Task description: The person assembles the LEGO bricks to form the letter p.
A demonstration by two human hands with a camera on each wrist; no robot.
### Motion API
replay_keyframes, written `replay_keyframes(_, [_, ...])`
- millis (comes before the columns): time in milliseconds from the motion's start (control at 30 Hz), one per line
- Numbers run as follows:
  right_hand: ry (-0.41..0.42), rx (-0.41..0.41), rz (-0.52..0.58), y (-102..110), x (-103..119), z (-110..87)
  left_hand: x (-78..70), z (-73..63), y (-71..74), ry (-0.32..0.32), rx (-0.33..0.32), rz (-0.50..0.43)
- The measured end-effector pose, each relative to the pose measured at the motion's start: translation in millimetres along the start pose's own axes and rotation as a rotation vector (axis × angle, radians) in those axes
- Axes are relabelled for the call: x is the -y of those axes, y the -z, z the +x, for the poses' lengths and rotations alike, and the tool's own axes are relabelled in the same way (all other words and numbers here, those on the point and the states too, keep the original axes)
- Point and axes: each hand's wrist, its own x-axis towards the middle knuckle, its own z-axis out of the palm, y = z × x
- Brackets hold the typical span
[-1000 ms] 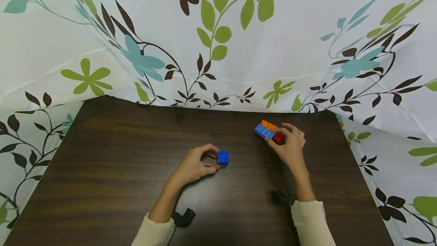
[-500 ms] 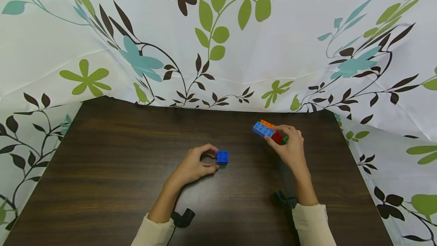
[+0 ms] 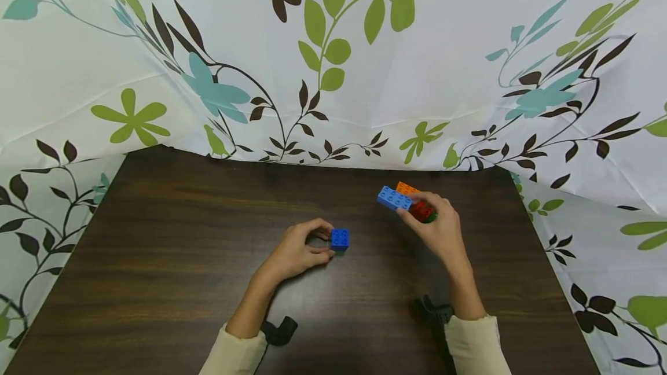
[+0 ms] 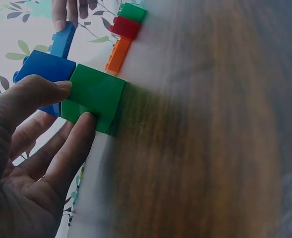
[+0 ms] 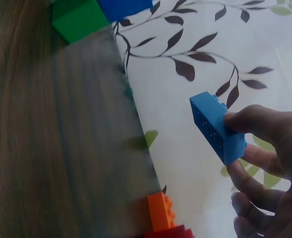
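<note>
While right fingers (image 5: 255,186) pinch a light-blue brick (image 5: 216,124) between them, left fingers (image 4: 75,145) clamp stacked bricks (image 4: 84,82)

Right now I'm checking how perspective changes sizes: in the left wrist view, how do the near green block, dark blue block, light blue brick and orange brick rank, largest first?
1. Near green block
2. Dark blue block, partly hidden
3. Light blue brick and orange brick: too alike to rank

Nearness enlarges the first two.
</note>
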Motion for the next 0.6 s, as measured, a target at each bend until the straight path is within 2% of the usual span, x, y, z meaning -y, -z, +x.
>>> replay_keyframes(300, [0.093, -0.011, 0.056, -2.6, 20.9, -8.7, -0.3, 0.5, -0.1, 0.000, -0.002, 0.018])
replay_keyframes(600, [0.143, 0.035, 0.096, -5.5, 39.3, -20.0, -1.3, 0.6, -0.9, 0.002, 0.003, 0.035])
